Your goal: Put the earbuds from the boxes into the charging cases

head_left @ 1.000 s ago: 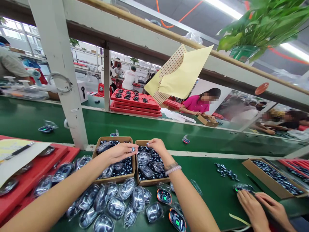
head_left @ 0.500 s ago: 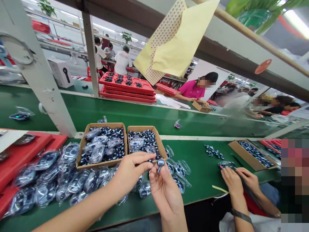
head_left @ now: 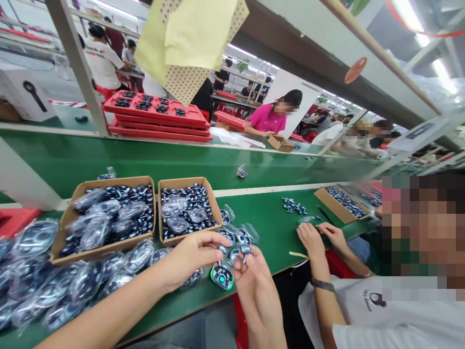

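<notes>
Our right hand [head_left: 256, 291] pinches an earbud [head_left: 245, 250], our left hand [head_left: 191, 257] a second earbud [head_left: 221, 249], above a glowing charging case [head_left: 221, 277], with a cardboard box [head_left: 181, 181] of earbuds just beside them on the green tabletop [head_left: 276, 252].

What seems an earbud [head_left: 245, 249] at the right hand [head_left: 258, 300] is too small to tell clearly.
</notes>
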`<state>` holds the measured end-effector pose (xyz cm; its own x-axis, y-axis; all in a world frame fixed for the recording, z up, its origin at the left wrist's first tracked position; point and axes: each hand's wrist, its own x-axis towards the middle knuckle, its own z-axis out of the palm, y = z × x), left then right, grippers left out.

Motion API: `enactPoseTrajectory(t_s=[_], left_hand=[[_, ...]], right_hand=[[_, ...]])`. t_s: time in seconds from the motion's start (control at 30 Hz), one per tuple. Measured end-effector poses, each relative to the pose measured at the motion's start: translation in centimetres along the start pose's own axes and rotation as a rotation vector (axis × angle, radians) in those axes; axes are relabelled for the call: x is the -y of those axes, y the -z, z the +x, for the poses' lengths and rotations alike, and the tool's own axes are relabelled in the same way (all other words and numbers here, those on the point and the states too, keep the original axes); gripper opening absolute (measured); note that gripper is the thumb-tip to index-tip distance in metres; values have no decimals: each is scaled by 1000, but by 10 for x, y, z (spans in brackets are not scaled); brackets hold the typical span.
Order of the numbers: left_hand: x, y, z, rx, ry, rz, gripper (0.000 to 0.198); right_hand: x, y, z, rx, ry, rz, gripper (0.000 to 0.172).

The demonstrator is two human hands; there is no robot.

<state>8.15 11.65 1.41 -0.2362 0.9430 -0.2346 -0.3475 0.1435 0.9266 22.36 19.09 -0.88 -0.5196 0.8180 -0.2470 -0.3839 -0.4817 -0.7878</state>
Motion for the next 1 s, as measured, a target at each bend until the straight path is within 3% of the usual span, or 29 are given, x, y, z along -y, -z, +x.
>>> enactPoseTrajectory(t_s=[0.07, 0.13, 0.2, 0.27, 0.37, 0.47, 0.6, 0.7, 0.77, 0.83, 0.93, 1.0], left_hand=[[-2, 0, 18, 6, -70, 293, 22], [-4, -2, 44, 20, -179, 693, 23], [-2, -11, 75, 71, -297, 1041, 25], [3, -23, 108, 136, -371, 1240, 25], [14, -40, 149, 220, -377, 1360, 22], [26, -48, 175, 310, -351, 1472, 9], [32, -50, 183, 389, -342, 1546, 9], [20, -46, 175, 337, -381, 1548, 11], [-1, -34, 163, 233, -388, 1558, 17], [-30, -6, 146, 70, -342, 1595, 21], [-73, 66, 113, -249, -138, 1681, 28], [-86, 123, 88, -401, 65, 1717, 26]], right_hand=[[8, 25, 11, -178, 256, -350, 22], [16, 50, 27, -337, 412, -764, 18], [23, 69, 49, -370, 408, -1107, 16], [26, 81, 71, -333, 344, -1296, 14], [23, 84, 95, -324, 299, -1387, 12], [15, 80, 104, -354, 279, -1467, 12], [7, 75, 103, -341, 265, -1553, 16], [10, 73, 98, -301, 278, -1595, 23], [17, 66, 95, -269, 303, -1609, 29], [23, 49, 93, -196, 344, -1618, 33], [23, 4, 100, 3, 426, -1645, 30], [14, -35, 113, 152, 482, -1685, 27]])
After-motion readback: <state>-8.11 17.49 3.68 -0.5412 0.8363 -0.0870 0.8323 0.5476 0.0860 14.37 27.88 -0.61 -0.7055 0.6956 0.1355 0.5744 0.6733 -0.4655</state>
